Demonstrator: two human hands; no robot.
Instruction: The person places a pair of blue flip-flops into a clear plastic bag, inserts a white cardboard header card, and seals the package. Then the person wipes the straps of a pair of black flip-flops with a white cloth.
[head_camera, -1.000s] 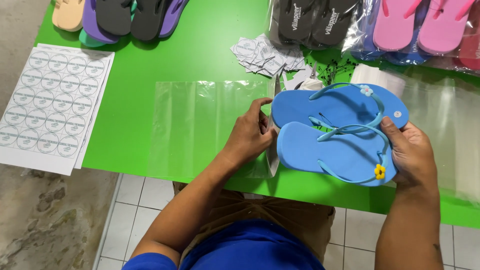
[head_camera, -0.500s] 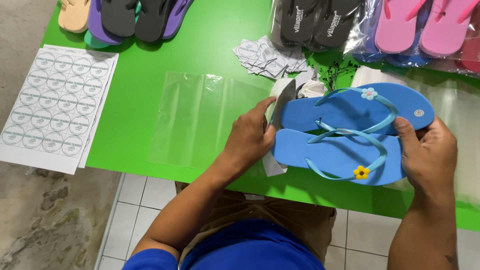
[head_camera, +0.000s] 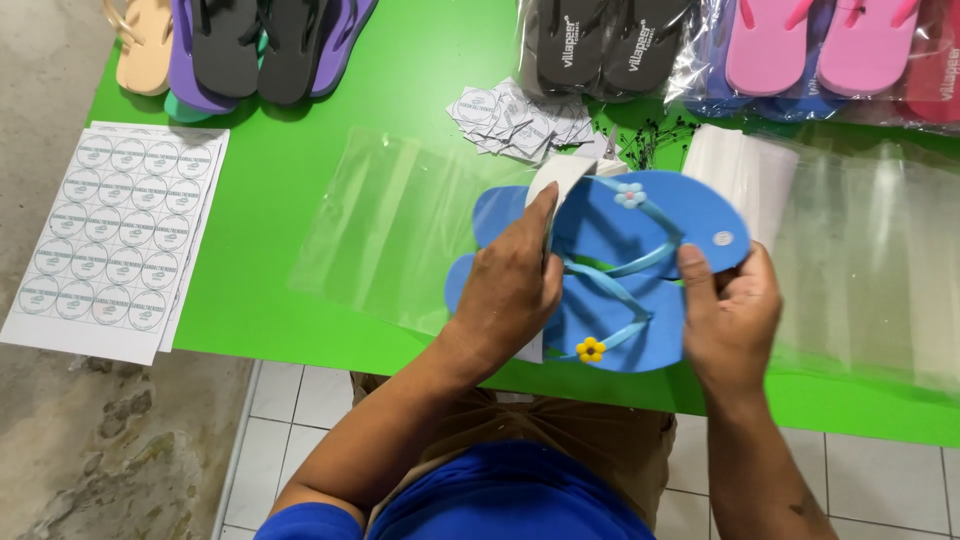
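Shifted left since earlier: blue flip-flop pair over green table edge. Left hand clasps heel end plus white card; right hand pinches toe edge. Likely light, flexible foam; grip edges.

Left hand: pressed on the heel ends of the blue flip-flops, touching a white card.
Right hand: grips their toe ends.
Under them: clear plastic bag on green table.
Left edge: sticker sheets.
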